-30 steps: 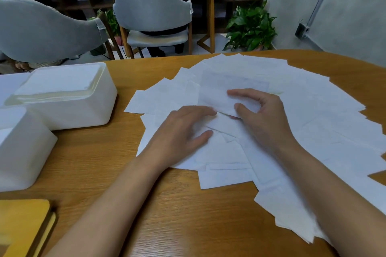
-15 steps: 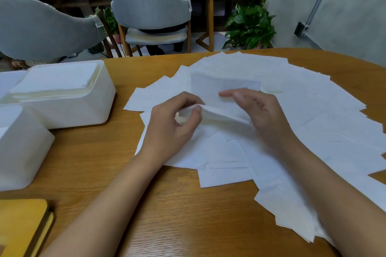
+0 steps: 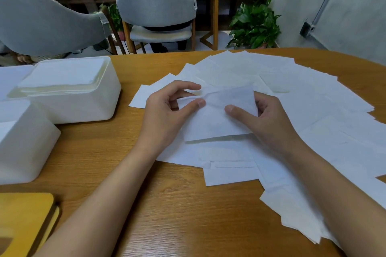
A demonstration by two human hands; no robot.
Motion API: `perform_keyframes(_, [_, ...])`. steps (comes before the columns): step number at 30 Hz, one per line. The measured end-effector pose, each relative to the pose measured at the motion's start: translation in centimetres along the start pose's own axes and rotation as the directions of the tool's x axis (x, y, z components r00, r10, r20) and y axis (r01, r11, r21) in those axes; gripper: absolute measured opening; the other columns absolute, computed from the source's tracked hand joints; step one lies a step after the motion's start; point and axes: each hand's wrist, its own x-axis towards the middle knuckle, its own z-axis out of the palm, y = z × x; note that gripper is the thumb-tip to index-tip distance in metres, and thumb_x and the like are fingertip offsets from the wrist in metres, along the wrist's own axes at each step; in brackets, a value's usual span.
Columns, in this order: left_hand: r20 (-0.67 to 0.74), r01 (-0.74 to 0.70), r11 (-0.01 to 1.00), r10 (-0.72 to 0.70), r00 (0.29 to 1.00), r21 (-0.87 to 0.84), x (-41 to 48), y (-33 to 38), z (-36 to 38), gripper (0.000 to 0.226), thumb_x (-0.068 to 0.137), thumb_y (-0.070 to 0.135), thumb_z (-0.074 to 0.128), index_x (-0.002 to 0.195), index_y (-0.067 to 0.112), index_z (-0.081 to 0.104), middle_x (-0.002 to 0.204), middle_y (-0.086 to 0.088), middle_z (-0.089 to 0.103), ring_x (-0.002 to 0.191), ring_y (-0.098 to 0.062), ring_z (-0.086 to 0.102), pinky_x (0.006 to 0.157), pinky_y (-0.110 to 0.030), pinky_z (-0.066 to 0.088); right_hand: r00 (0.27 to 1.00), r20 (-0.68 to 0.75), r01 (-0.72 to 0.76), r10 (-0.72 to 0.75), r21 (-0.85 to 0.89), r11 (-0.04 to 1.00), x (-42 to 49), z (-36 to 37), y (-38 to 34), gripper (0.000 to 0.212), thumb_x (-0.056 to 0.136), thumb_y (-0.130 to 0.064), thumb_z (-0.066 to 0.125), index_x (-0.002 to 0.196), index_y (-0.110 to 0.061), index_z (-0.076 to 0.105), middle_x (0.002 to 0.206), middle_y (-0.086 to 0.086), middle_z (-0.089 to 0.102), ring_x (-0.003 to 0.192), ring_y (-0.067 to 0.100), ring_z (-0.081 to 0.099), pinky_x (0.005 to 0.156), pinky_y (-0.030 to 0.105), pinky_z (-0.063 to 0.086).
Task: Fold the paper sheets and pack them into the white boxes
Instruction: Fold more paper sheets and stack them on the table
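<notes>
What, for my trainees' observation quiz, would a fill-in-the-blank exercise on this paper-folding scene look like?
1. The left hand and the right hand each press a ____ onto the near face of one thin white paper sheet.
2. The two white rectangular plastic boxes stand to the ____ of the loose white paper sheets spread on the brown wooden table.
3. The leafy potted plant beyond the table is ____ in colour.
Missing words: thumb; left; green.
</notes>
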Motion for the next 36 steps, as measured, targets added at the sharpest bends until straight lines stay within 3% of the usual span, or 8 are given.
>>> perform_keyframes(8, [0.017, 0.015, 1.000, -0.015, 1.000, 0.003, -0.2, 0.2, 0.3, 0.027, 0.088, 0.028, 0.084, 0.114, 0.024, 0.075, 0.091, 0.006, 0.078, 0.066, -0.021, 0.056, 0.056, -0.027, 0.043, 1.000, -0.010, -0.030, 0.029, -0.051, 0.998, 0.0, 0.4, 0.1, 0.005, 0.095, -0.027, 0.073, 0.098, -0.031, 0.074, 0.087, -0.020, 0.078, 0.081, 0.002, 0.075, 0.061, 0.014, 0.052])
perform_keyframes(14, [-0.035, 0.018, 1.000, -0.018, 0.999, 0.009, -0.3, -0.2, 0.4, 0.019, 0.092, 0.025, 0.082, 0.110, 0.021, 0.077, 0.099, 0.010, 0.078, 0.083, -0.024, 0.068, 0.066, -0.042, 0.052, 1.000, -0.016, 0.010, -0.010, -0.038, 0.999, 0.1, 0.4, 0.1, 0.011, 0.097, -0.018, 0.072, 0.103, -0.027, 0.075, 0.094, -0.019, 0.079, 0.089, 0.002, 0.075, 0.069, 0.015, 0.054])
perform_keyframes(18, [-0.070, 0.012, 1.000, -0.011, 0.998, 0.023, -0.4, -0.1, 0.6, 0.009, 0.094, 0.022, 0.080, 0.103, 0.020, 0.079, 0.102, 0.016, 0.078, 0.096, -0.007, 0.071, 0.075, -0.029, 0.053, 1.000, -0.024, 0.016, -0.016, -0.027, 1.000, 0.0, 0.4, 0.2, 0.012, 0.097, -0.017, 0.072, 0.104, -0.027, 0.075, 0.097, -0.018, 0.079, 0.092, 0.004, 0.075, 0.072, 0.017, 0.056])
perform_keyframes(21, [-0.071, -0.006, 0.998, 0.010, 0.997, 0.064, -0.4, -0.1, 0.8, 0.012, 0.095, 0.026, 0.078, 0.107, 0.022, 0.078, 0.110, 0.015, 0.075, 0.108, -0.007, 0.067, 0.084, -0.035, 0.056, 0.999, -0.011, 0.037, -0.037, -0.004, 0.999, -0.1, 0.4, 0.2, 0.015, 0.098, -0.014, 0.071, 0.106, -0.027, 0.075, 0.101, -0.015, 0.079, 0.095, 0.006, 0.075, 0.075, 0.018, 0.057])
perform_keyframes(24, [-0.018, 0.051, 0.997, -0.050, 0.999, 0.061, -0.3, 0.3, 0.6, 0.026, 0.096, 0.035, 0.076, 0.120, 0.029, 0.072, 0.127, 0.017, 0.067, 0.119, 0.001, 0.061, 0.085, -0.015, 0.050, 0.999, -0.008, 0.045, -0.045, 0.004, 0.999, -0.1, 0.2, 0.0, 0.022, 0.099, -0.011, 0.070, 0.115, -0.026, 0.073, 0.107, -0.012, 0.077, 0.096, 0.010, 0.074, 0.074, 0.021, 0.057])
perform_keyframes(30, [-0.013, 0.117, 0.988, -0.119, 0.993, -0.105, -0.3, 0.8, 0.5, 0.020, 0.095, 0.015, 0.078, 0.115, 0.016, 0.076, 0.091, -0.002, 0.073, 0.060, -0.004, 0.052, 0.056, -0.018, 0.040, 0.995, 0.013, 0.097, -0.097, -0.001, 0.995, 0.0, 0.0, -0.2, 0.060, 0.097, -0.022, 0.074, 0.142, -0.047, 0.042, 0.141, 0.001, 0.060, 0.109, 0.022, 0.072, 0.085, 0.034, 0.061])
perform_keyframes(33, [-0.079, 0.048, 0.997, -0.052, 0.996, -0.052, -0.2, 0.4, 0.6, 0.018, 0.093, 0.020, 0.081, 0.110, 0.022, 0.075, 0.082, -0.025, 0.059, 0.062, -0.025, 0.037, 0.056, -0.035, 0.032, 0.985, 0.097, 0.151, -0.140, -0.115, 0.982, 0.0, -0.1, -0.1, 0.035, 0.098, -0.012, 0.072, 0.126, -0.031, 0.070, 0.126, -0.011, 0.072, 0.118, 0.011, 0.067, 0.101, 0.030, 0.052])
perform_keyframes(36, [-0.121, -0.019, 1.000, 0.016, 0.992, -0.021, -0.4, 0.4, 0.8, 0.027, 0.092, 0.022, 0.082, 0.115, 0.021, 0.067, 0.096, -0.006, 0.069, 0.082, -0.021, 0.065, 0.065, -0.033, 0.051, 0.995, 0.016, 0.098, -0.097, -0.146, 0.984, 0.2, 0.0, 0.4, 0.027, 0.098, -0.001, 0.068, 0.105, -0.022, 0.083, 0.107, -0.015, 0.079, 0.113, 0.000, 0.068, 0.096, 0.013, 0.047])
